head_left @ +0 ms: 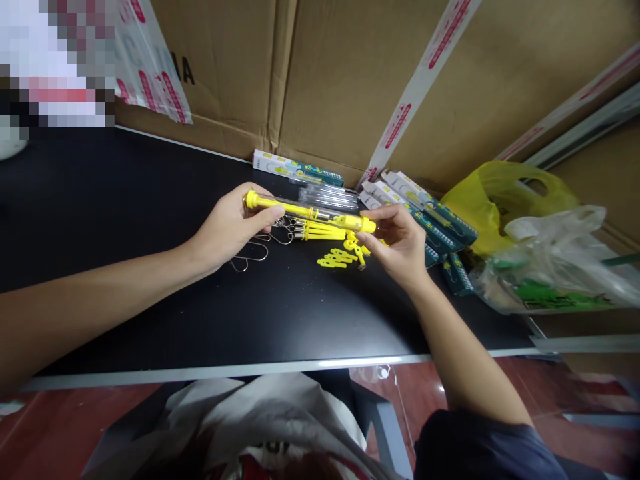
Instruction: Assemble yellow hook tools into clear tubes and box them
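Held level above the black table (pixel 200 320) is a clear plastic tube (pixel 295 206) with yellow parts inside. My left hand (pixel 233 223) pinches its left end, near a yellow end piece. At the other end, the fingers of my right hand (pixel 403 243) grip around the yellow end piece. Below the tube lie several yellow sticks with metal tips (pixel 325 235) and small flat yellow pieces (pixel 336 259). Bent wire loops (pixel 255 252) rest under my left hand. Behind the tube are several clear empty-looking tubes (pixel 330 196).
A narrow printed box (pixel 295 167) lies at the back against large cardboard boxes (pixel 340 80). More green-and-white boxes (pixel 425 210) are piled on the right. Beyond them sit a yellow plastic bag (pixel 480 193) and a white plastic bag (pixel 560 260). The table's pale front edge (pixel 225 368) runs before me.
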Demonstrator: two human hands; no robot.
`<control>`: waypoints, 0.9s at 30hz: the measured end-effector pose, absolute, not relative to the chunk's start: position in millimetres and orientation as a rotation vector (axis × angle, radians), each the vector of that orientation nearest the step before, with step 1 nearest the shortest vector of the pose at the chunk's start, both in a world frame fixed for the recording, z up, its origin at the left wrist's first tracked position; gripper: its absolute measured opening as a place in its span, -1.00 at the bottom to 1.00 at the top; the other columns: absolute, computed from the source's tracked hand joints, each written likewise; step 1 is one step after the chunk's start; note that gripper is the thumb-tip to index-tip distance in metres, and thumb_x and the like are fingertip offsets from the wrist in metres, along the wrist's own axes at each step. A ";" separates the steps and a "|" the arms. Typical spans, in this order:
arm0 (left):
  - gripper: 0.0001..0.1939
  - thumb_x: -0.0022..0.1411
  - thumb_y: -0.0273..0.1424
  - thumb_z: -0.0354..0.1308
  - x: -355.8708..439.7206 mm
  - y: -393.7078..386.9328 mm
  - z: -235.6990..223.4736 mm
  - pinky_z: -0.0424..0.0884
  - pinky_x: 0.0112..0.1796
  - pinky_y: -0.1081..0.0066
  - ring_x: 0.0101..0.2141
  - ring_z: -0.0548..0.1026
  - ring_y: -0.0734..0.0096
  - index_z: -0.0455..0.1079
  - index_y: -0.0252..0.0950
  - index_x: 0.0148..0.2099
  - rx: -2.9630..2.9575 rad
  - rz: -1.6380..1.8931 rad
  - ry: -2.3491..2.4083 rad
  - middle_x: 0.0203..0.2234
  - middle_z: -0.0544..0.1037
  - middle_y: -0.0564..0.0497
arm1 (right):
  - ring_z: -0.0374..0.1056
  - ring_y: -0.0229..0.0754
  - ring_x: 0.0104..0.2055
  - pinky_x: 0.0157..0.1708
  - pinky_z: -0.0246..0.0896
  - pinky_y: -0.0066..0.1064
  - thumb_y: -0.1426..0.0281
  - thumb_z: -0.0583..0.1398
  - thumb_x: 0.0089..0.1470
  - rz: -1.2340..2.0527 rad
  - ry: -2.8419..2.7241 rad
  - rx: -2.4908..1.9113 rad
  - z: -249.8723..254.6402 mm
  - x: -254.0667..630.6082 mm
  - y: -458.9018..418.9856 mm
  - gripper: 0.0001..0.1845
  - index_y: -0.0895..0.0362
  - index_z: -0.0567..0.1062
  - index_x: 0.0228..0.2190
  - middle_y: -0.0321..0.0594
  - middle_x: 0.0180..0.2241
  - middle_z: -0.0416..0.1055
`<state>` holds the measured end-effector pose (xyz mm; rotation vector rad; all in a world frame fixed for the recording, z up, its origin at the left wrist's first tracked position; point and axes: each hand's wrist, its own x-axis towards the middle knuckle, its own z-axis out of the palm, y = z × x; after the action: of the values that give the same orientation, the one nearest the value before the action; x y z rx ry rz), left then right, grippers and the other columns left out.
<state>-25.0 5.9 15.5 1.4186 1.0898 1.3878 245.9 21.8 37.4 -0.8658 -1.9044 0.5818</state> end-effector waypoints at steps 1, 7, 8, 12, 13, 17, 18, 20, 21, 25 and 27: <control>-0.76 0.10 -0.32 0.30 -25.1 6.1 15.2 0.33 -0.40 0.46 -0.48 0.39 0.54 0.33 -0.30 -0.26 1.422 1.387 1.086 -0.52 0.42 0.12 | 0.37 -0.28 -0.37 -0.42 0.42 -0.45 0.23 0.39 -0.07 0.607 -1.897 -0.866 37.2 245.9 22.0 -0.66 0.03 0.50 -0.23 -0.29 -0.31 0.40; -0.72 0.08 -0.29 0.30 -25.0 6.3 15.3 0.33 -0.41 0.46 -0.49 0.40 0.53 0.33 -0.30 -0.24 1.421 1.375 1.078 -0.51 0.42 0.12 | 0.37 -0.26 -0.39 -0.42 0.46 -0.42 0.20 0.39 -0.08 0.675 -1.868 -0.884 37.9 246.1 22.2 -0.65 0.04 0.50 -0.24 -0.29 -0.34 0.41; -0.72 0.08 -0.29 0.31 -25.0 6.2 15.5 0.34 -0.41 0.46 -0.49 0.40 0.53 0.33 -0.30 -0.24 1.417 1.373 1.077 -0.52 0.42 0.12 | 0.38 -0.26 -0.39 -0.42 0.46 -0.42 0.20 0.39 -0.07 0.681 -1.866 -0.882 38.2 246.0 22.0 -0.65 0.04 0.50 -0.24 -0.29 -0.34 0.41; -0.74 0.09 -0.32 0.29 -24.4 5.5 16.7 0.35 -0.40 0.46 -0.49 0.40 0.53 0.32 -0.31 -0.23 1.398 1.363 1.058 -0.52 0.42 0.13 | 0.37 -0.27 -0.39 -0.41 0.46 -0.42 0.22 0.39 -0.07 0.692 -1.869 -0.871 38.4 245.5 21.6 -0.66 0.03 0.50 -0.24 -0.30 -0.34 0.41; -0.74 0.09 -0.32 0.29 -24.2 5.3 17.0 0.36 -0.40 0.46 -0.49 0.40 0.54 0.32 -0.31 -0.23 1.395 1.362 1.053 -0.52 0.42 0.13 | 0.37 -0.27 -0.39 -0.41 0.46 -0.42 0.21 0.39 -0.07 0.687 -1.874 -0.869 38.4 245.5 21.7 -0.66 0.03 0.50 -0.24 -0.30 -0.33 0.40; -0.76 0.12 -0.33 0.27 -23.5 4.7 17.2 0.36 -0.38 0.46 -0.48 0.40 0.54 0.31 -0.31 -0.23 1.382 1.353 1.039 -0.51 0.42 0.13 | 0.35 -0.24 -0.34 -0.44 0.45 -0.42 0.15 0.37 -0.07 0.622 -1.911 -0.874 39.2 246.0 22.6 -0.64 0.04 0.50 -0.25 -0.25 -0.27 0.35; -0.76 0.12 -0.34 0.27 -23.5 4.7 17.1 0.36 -0.38 0.46 -0.48 0.40 0.54 0.31 -0.31 -0.23 1.377 1.349 1.033 -0.51 0.43 0.13 | 0.35 -0.23 -0.33 -0.45 0.44 -0.42 0.14 0.37 -0.06 0.602 -1.922 -0.877 39.6 246.2 22.7 -0.64 0.04 0.50 -0.25 -0.24 -0.26 0.34; -0.76 0.12 -0.34 0.27 -23.3 4.8 17.1 0.37 -0.38 0.45 -0.49 0.40 0.54 0.30 -0.31 -0.22 1.372 1.344 1.022 -0.51 0.43 0.13 | 0.34 -0.22 -0.32 -0.45 0.44 -0.41 0.12 0.36 -0.05 0.567 -1.939 -0.886 40.6 246.7 22.6 -0.64 0.04 0.51 -0.24 -0.22 -0.24 0.32; -0.76 0.12 -0.34 0.27 -23.2 4.9 17.2 0.36 -0.38 0.45 -0.49 0.40 0.54 0.30 -0.31 -0.23 1.373 1.344 1.018 -0.51 0.43 0.13 | 0.33 -0.22 -0.31 -0.45 0.44 -0.41 0.13 0.35 -0.05 0.551 -1.944 -0.890 41.0 246.8 22.5 -0.64 0.04 0.51 -0.24 -0.21 -0.24 0.32; -0.74 0.11 -0.32 0.28 -22.7 5.0 18.2 0.36 -0.39 0.45 -0.49 0.38 0.52 0.29 -0.30 -0.24 1.389 1.353 1.006 -0.53 0.42 0.12 | 0.33 -0.19 -0.23 -0.44 0.43 -0.43 0.18 0.35 -0.02 0.468 -1.978 -0.873 42.3 246.4 22.2 -0.68 0.05 0.52 -0.23 -0.20 -0.22 0.32; -0.73 0.10 -0.30 0.28 -22.7 4.9 18.5 0.36 -0.39 0.44 -0.49 0.38 0.51 0.29 -0.29 -0.24 1.401 1.362 1.005 -0.53 0.42 0.12 | 0.33 -0.18 -0.20 -0.46 0.41 -0.45 0.19 0.35 -0.01 0.403 -1.999 -0.867 42.9 245.9 22.1 -0.70 0.05 0.53 -0.24 -0.19 -0.22 0.33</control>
<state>-22.7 4.9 18.5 1.4005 1.0053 1.3625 245.9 22.1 42.9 -0.8675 -1.9991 0.4029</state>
